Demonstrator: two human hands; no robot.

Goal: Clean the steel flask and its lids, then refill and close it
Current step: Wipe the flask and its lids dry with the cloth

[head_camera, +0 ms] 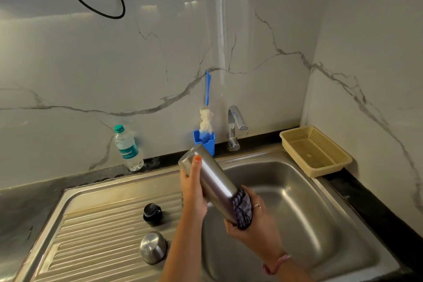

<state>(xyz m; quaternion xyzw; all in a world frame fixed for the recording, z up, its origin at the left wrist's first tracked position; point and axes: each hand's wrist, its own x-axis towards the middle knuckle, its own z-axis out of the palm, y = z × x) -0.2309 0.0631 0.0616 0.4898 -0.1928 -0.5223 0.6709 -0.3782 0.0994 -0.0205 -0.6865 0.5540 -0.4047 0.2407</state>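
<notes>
Over the sink basin (297, 201), steel flask (209, 181) held tilted, clear of the steel: long axis running from upper left, far from the body, down to lower right, toward the body. Base end up by the blue brush holder (204, 142); mouth end low, buried in a checked cloth (242, 209).

Left hand (193, 192) wrapped round the upper body of the flask, thumb laid flat along the metal, remaining fingers curled behind and out of sight. Right hand (254, 222) cupped under the low end, fingers closed round cloth and flask together; how deep the cloth reaches into the mouth cannot be told.

Probably a wiping stroke along that same slanted axis, right hand nearer the mouth and best placed for it, left hand steadying.

On the ribbed drainboard (98, 231), left of both hands and well apart from the flask: black inner lid (152, 213), and nearer the body, steel outer cap (153, 247), dome up. Neither touched. Water bottle (128, 149) upright against the wall, likely for the refill.
</notes>
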